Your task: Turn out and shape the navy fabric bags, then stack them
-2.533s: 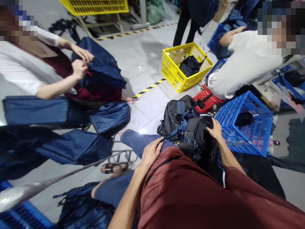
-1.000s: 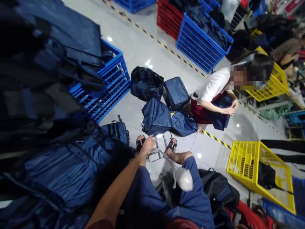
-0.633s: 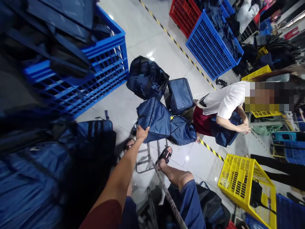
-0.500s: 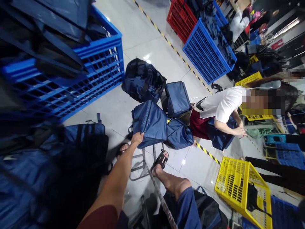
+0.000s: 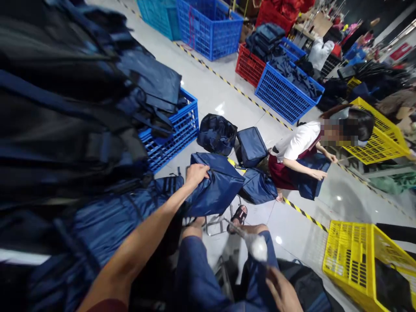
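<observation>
Navy bag [image 5: 216, 188] gripped at its top edge, lifted just off the floor [image 5: 208, 91].

The left hand [image 5: 196, 174] has its fingers curled shut over the bag's upper corner, beside the blue crate [image 5: 172, 134]. Soft, slick fabric that sags and folds: it looks light and floppy, so a seam or strap gives the surest hold. The right hand [image 5: 283, 292] rests low by the knee, loosely open, holding nothing I can see. A seated person [image 5: 300, 149] handles another bag.
</observation>
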Available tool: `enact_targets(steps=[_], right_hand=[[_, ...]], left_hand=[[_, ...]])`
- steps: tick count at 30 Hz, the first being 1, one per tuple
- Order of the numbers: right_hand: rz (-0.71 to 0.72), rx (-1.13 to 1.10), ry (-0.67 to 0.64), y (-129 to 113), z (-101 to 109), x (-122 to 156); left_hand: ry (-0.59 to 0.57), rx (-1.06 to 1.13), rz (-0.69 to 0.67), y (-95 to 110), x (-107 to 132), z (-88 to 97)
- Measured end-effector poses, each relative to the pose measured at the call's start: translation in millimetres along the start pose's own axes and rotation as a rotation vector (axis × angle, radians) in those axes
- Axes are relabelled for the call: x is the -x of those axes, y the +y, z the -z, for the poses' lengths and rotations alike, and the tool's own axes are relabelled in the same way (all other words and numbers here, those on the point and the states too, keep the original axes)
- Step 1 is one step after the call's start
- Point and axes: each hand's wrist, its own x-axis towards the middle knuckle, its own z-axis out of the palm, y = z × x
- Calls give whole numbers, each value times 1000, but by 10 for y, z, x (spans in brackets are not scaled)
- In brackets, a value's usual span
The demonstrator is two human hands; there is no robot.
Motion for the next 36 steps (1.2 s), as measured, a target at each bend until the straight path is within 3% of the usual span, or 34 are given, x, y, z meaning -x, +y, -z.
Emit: enact_targets(steps=[3,7,10,13,15,18,21,23,25,27,30,33,36], right_hand=[[213,147,70,-375,-229,-59],[524,341,270,-1168,-490,-326],[602,282,394,-1669,-655,-332],[680,141,514,-2006,-703,-233],[770,51,630,-2176,-586,-196],[993,-69,799,-2427,-180,-189],[1273,-176,784,-2725,319,-51],[1339,-166,769,-2930,597,190],[1268,-45,778,-3109,807,502],[1150,128,772,-3234,963,796],[1022,360,758,-3275,1156,1074],[971,479,751,-3157,1350,1188],[1013,489,726,-3005,1562,1247]], left_hand=[[105,130,-62,485,789,569],[233,609,-155,1130,1969,1261],[316,884,-197,1572,2868,1721],[417,993,-192,1832,3663,2057],[457,992,-203,1861,4040,2219],[461,896,-273,1754,4330,2428],[491,829,-368,1613,4461,2561],[469,777,-495,1533,4612,2518],[398,639,-671,1413,4874,2303],[345,410,-834,1188,5207,1916],[396,15,-941,630,5594,1186],[693,-226,-891,75,5563,647],[668,-244,-778,-129,5227,552]])
